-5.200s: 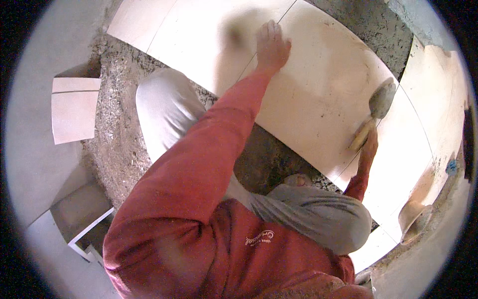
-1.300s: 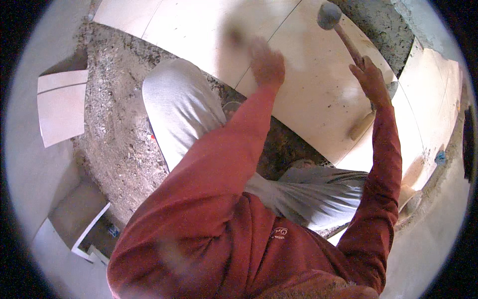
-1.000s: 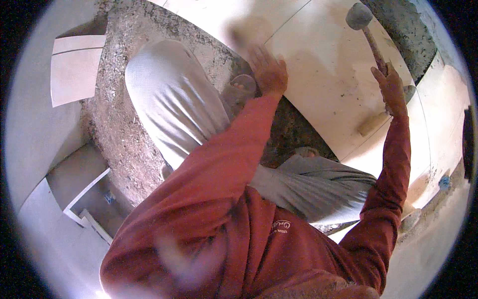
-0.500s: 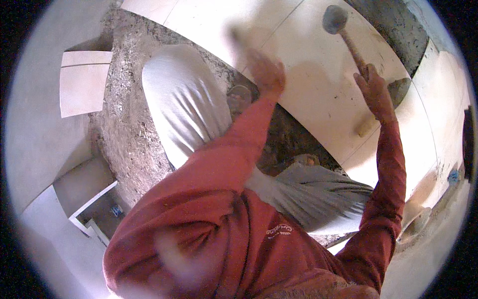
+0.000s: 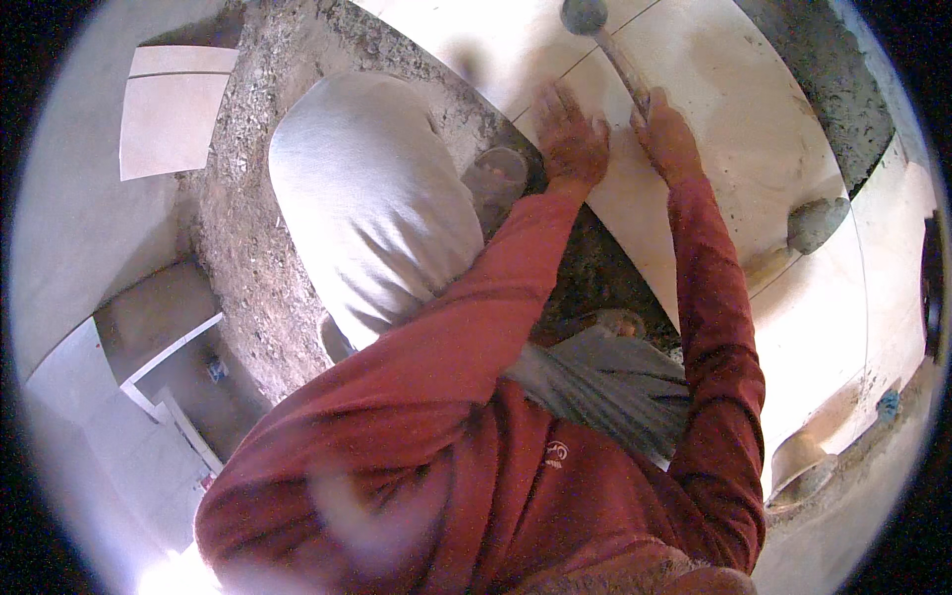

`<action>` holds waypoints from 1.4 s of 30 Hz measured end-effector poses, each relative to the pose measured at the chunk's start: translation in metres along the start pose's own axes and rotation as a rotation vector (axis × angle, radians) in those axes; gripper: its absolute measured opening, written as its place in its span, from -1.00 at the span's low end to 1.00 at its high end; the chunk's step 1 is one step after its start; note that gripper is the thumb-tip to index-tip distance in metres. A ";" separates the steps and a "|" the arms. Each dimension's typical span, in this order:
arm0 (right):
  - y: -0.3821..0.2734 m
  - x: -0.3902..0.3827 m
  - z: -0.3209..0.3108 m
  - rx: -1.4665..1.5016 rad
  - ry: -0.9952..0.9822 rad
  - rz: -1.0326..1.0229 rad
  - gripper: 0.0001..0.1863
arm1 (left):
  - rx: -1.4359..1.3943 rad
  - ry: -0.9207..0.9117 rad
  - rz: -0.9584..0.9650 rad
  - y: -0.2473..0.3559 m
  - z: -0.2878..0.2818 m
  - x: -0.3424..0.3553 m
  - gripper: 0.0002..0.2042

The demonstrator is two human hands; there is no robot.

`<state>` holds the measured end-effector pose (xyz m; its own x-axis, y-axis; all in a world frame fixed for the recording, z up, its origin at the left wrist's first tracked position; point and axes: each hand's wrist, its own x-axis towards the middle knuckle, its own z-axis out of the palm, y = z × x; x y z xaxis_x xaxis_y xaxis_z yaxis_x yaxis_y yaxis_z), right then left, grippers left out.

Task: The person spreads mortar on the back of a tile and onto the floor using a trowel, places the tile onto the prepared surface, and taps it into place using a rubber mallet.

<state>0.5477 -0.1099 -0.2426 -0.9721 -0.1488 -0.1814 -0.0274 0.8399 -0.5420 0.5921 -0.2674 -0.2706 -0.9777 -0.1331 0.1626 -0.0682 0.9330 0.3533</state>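
Observation:
My left hand [image 5: 572, 137] lies flat, fingers extended, on a cream floor tile [image 5: 734, 139] close to its near edge and a joint line. To its right, my right hand [image 5: 669, 139] is wrapped round the handle of a mallet [image 5: 622, 67]. The mallet's round grey head [image 5: 584, 15] points away from me, over the tiles near the top of the view. Whether the head touches the tile I cannot tell. A trowel with a grey blade [image 5: 818, 225] and a wooden handle [image 5: 771, 266] rests on the tiles to the right.
Rough grey-brown ground [image 5: 248, 198] runs along the tiles' near edge, under my legs. Cut tile pieces [image 5: 167, 124] lean at the left wall. An open box [image 5: 164, 307] stands at lower left. A bowl [image 5: 796, 466] sits at lower right, and wet mortar [image 5: 828, 84] lies at far right.
My right hand has moved left with the mallet, closer to my left hand. The left hand, blurred before, now rests flat on the tile. The whole view has shifted somewhat.

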 end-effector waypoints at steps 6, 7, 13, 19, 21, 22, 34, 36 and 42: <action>-0.082 -0.010 -0.078 0.378 0.216 -0.073 -0.58 | 0.113 0.028 0.001 -0.003 -0.006 -0.002 -0.19; -0.086 -0.010 -0.076 0.455 0.286 -0.081 -0.58 | 0.104 0.019 0.003 -0.002 -0.005 0.000 -0.20; -0.040 0.000 -0.049 0.412 0.080 0.051 -0.61 | 0.102 0.005 -0.022 -0.001 -0.002 0.004 -0.22; -0.050 0.003 -0.063 0.765 0.107 0.178 -0.77 | 0.091 -0.070 -0.027 -0.002 -0.010 0.005 -0.24; -0.056 0.014 -0.077 0.845 0.242 0.143 -0.80 | 0.079 -0.100 -0.030 -0.004 -0.014 0.006 -0.25; -0.063 0.019 -0.083 0.919 0.300 0.160 -0.80 | 0.081 -0.087 -0.032 -0.006 -0.014 0.005 -0.25; -0.045 0.024 -0.056 0.514 -0.308 -0.152 -0.46 | 0.053 -0.035 0.029 -0.006 0.005 0.015 -0.26; -0.035 0.029 -0.072 0.505 -0.335 0.068 -0.53 | 0.073 -0.023 0.023 -0.003 0.004 0.013 -0.31; 0.010 0.036 -0.131 0.713 -0.075 0.330 -0.63 | 0.093 0.083 0.169 0.008 0.010 0.089 -0.38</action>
<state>0.4818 -0.0386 -0.1467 -0.8851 -0.0062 -0.4654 0.4403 0.3129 -0.8415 0.5029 -0.2685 -0.2629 -0.9574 0.0040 0.2889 0.0731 0.9707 0.2289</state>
